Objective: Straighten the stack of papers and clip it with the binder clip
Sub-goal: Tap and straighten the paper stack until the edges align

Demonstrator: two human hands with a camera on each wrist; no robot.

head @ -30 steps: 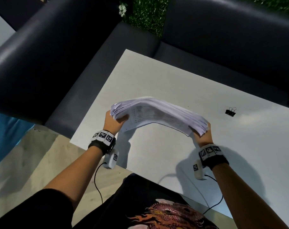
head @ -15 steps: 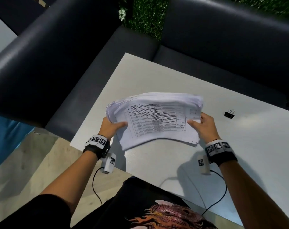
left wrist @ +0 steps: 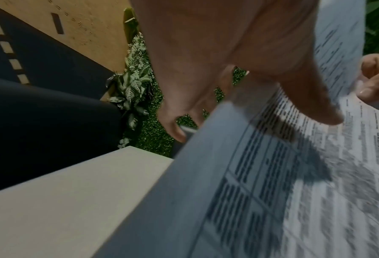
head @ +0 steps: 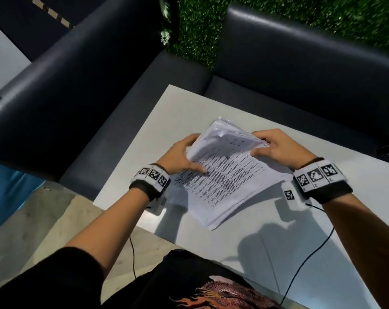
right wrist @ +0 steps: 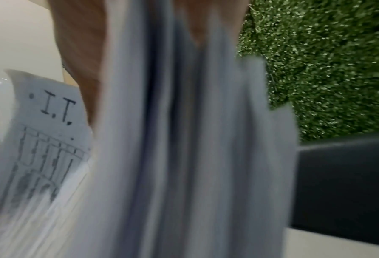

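Gripping the stack of papers (head: 222, 177) at its far end with both hands: left hand (head: 180, 157) has its thumb on the printed top sheet and fingers curled behind, right hand (head: 278, 148) is clenched on the far right corner. One stack, raised and tilted over the white table (head: 322, 219), near end hanging loose. Sheets are fanned, edges not flush. Risk: loose near-end pages could slide out or crease if the grip shifts before tapping square. Binder clip isn't visible in any view, count zero seen. Two hands, one table, black sofa (head: 77, 85) behind.
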